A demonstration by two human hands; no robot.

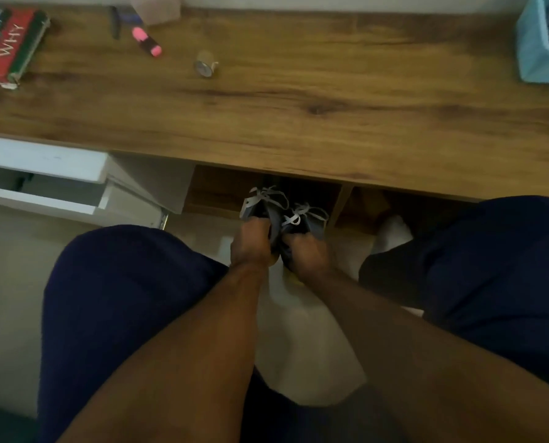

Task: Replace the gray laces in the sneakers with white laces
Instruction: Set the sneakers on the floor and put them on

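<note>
Two dark gray sneakers with pale laces sit side by side below the front edge of the wooden desk [282, 100], between my knees. My left hand [252, 243] grips the heel opening of the left sneaker [260, 207]. My right hand [305, 251] grips the heel opening of the right sneaker [308, 220]. The laces [293, 215] are tied in loose bows on top. The toes point under the desk and are hidden in shadow.
On the desk lie a red book [11, 47] at far left, a pink highlighter [147, 41], a pen [115, 22] and a small tape roll [204, 65]. A light blue bin [536, 49] stands at far right. White drawers [43, 180] are at left.
</note>
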